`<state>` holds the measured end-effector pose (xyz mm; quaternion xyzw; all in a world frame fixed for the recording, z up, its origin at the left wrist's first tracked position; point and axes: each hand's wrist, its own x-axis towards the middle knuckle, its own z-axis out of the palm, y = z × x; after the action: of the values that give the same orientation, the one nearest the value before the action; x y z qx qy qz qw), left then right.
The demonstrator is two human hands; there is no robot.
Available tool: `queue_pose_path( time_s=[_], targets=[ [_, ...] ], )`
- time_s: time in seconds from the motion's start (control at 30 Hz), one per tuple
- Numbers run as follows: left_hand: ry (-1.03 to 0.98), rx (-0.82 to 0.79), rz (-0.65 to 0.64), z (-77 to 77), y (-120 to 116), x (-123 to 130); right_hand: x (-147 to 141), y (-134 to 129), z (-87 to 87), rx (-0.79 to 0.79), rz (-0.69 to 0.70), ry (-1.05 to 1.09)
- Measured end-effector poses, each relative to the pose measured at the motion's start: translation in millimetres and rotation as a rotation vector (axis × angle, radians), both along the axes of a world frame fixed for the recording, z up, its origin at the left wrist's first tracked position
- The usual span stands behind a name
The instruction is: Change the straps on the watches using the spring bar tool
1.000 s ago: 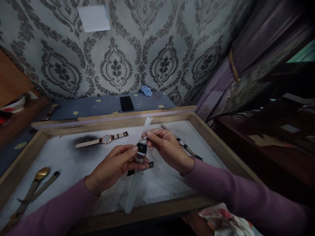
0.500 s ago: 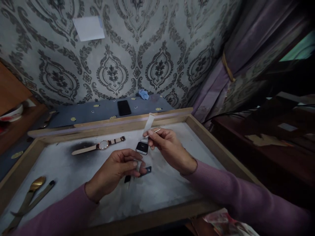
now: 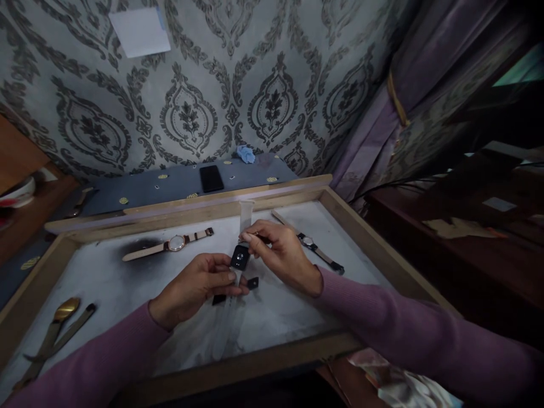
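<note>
A smartwatch (image 3: 240, 258) with a dark square face and a translucent strap hangs between my hands above the tray. My left hand (image 3: 198, 285) pinches the strap just below the case. My right hand (image 3: 283, 252) has its fingers closed on the upper strap where it meets the case; whether a thin tool is also in it I cannot tell. The strap's upper end (image 3: 246, 212) stands up past my right fingertips. Below my left fingers, a dark strap piece (image 3: 253, 283) lies on the tray, partly hidden.
The wooden-framed tray (image 3: 255, 368) also holds a beige-strapped watch (image 3: 177, 243), a dark-strapped watch (image 3: 308, 241) at right and a gold-faced watch (image 3: 67, 309) at left. A phone (image 3: 211, 178) and crumpled blue cloth (image 3: 245, 154) lie behind its far edge.
The smartwatch has turned in my hands, and its strap's upper end now points straighter up. My left fingers have closed in beneath the case. The dark-strapped watch at right has come into sight.
</note>
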<state>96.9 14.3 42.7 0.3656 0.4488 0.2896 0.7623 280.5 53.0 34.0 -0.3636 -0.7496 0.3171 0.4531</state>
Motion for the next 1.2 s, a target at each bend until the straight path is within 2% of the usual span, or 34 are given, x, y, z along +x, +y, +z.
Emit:
queue_pose_path(
  time_s=[0.07, 0.2, 0.27, 0.37, 0.5, 0.6, 0.87, 1.03, 1.2],
  targets=[
    [-0.016, -0.003, 0.002, 1.5, 0, 1, 0, -1, -1.5, 0.049, 0.001, -0.032],
    [-0.002, -0.009, 0.004, 3.4, 0, 3, 1, 0, 2.0, 0.042, 0.002, -0.033],
    [0.041, 0.003, -0.01, 4.2, 1, 3, 5, 3, 9.3, 0.003, -0.026, 0.022],
    [0.127, 0.05, -0.032, 7.1, 6, 6, 17, 12, 26.4, -0.048, -0.132, 0.215],
    [0.203, 0.151, -0.037, 13.3, 18, 19, 37, 23, 48.4, -0.002, -0.292, 0.376],
    [0.241, 0.198, -0.04, 12.6, 28, 37, 45, 26, 55.3, 0.027, -0.327, 0.438],
    [0.181, 0.291, -0.136, -14.7, 39, 87, 40, 24, 50.5, -0.033, -0.262, 0.423],
    [0.219, 0.352, -0.163, -19.2, 43, 96, 36, 22, 45.8, -0.074, -0.184, 0.405],
    [0.273, 0.391, -0.194, -22.4, 44, 97, 35, 24, 44.2, -0.072, -0.166, 0.433]
  ],
)
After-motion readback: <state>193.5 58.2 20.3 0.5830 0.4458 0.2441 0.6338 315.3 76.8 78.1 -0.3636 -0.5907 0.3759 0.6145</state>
